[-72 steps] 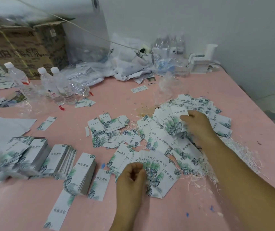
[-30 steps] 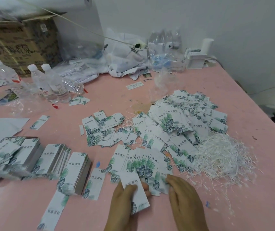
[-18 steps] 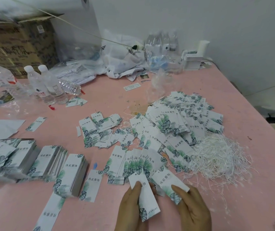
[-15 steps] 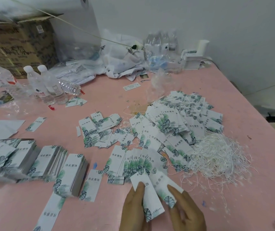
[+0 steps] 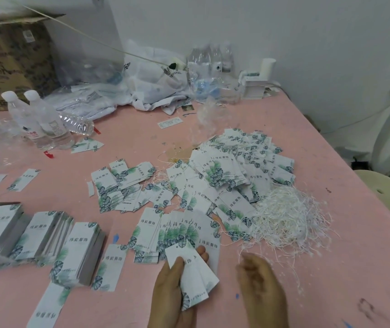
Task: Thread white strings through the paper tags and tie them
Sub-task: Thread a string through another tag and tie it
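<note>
Paper tags (image 5: pixel 195 273) sit pinched in my left hand (image 5: pixel 172 290), thumb on top, low over the pink surface (image 5: pixel 331 268). My right hand (image 5: pixel 260 282) hovers loosely curled, holding nothing, near the white strings (image 5: pixel 291 216). That tangle could snag, dragging several strands out together.

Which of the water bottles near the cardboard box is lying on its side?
The clear bottle rightmost in that group lies flat on the pink table; the capped bottles beside it stand upright.

Pink table (image 5: pixel 319 138) — paper tags (image 5: pixel 217 176), white strings (image 5: pixel 288 216), water bottles (image 5: pixel 37 119).
</note>
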